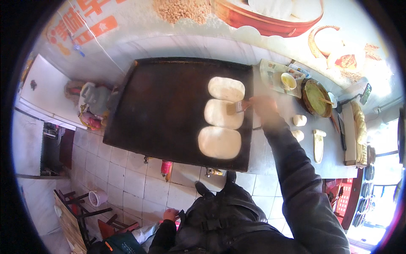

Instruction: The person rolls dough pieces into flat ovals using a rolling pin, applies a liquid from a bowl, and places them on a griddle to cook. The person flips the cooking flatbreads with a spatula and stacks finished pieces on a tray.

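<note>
My right hand (264, 106) grips the handle of a flat pastry brush (239, 107). Its bristles rest on the middle one of three flattened dough pieces (219, 116). Behind that piece lies another dough piece (226, 88), and a third flat dough (219, 143) lies closest to me. All three form a column along the right side of a large black griddle (165, 104). Low beside my body, my left hand (171, 215) is near a dark edge of clothing or strap; whether it holds that edge is unclear.
On the counter (265, 155) right of the griddle are dough lumps (299, 120), a partly rolled dough strip (318, 146), a bowl of yellow liquid (288, 81), a pan with chopsticks (317, 98) and a knife (342, 133). Gas valves (213, 171) jut from the griddle's front. Stools (117, 225) stand lower left.
</note>
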Demonstrator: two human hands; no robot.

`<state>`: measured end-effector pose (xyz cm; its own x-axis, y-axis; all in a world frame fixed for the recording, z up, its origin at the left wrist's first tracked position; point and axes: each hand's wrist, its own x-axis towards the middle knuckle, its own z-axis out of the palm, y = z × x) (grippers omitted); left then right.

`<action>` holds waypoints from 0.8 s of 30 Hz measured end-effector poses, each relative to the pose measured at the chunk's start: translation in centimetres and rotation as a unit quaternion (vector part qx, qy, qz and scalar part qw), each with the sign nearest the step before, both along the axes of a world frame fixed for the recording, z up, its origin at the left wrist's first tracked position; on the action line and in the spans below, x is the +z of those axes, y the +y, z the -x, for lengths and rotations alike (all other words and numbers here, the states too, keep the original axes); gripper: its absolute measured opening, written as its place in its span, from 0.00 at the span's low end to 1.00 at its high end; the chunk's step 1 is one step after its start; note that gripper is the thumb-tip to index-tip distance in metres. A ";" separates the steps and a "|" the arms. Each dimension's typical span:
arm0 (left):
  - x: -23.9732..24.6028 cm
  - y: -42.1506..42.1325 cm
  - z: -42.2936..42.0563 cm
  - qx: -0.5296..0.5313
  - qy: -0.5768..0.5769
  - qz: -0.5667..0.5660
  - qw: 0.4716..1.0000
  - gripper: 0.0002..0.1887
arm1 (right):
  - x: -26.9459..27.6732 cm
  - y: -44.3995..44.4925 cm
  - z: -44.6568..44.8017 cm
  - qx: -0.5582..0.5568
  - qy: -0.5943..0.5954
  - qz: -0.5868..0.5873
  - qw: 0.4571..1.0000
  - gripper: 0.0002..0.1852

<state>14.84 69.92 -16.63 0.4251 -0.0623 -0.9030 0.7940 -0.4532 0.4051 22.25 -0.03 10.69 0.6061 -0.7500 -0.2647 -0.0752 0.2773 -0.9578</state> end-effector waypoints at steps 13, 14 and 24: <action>1.5 -3.5 3.7 0.032 0.004 -0.005 0.999 0.12 | -1.8 -1.7 -8.3 -0.015 -0.084 -0.155 0.984 0.07; 1.3 -3.4 3.9 0.028 0.002 -0.002 1.000 0.11 | -1.9 -2.1 -8.7 0.010 -0.042 -0.128 0.991 0.08; -0.7 -3.5 5.7 -0.287 -0.161 0.023 0.944 0.11 | -1.9 -8.6 -5.2 -0.056 -0.046 0.028 0.997 0.10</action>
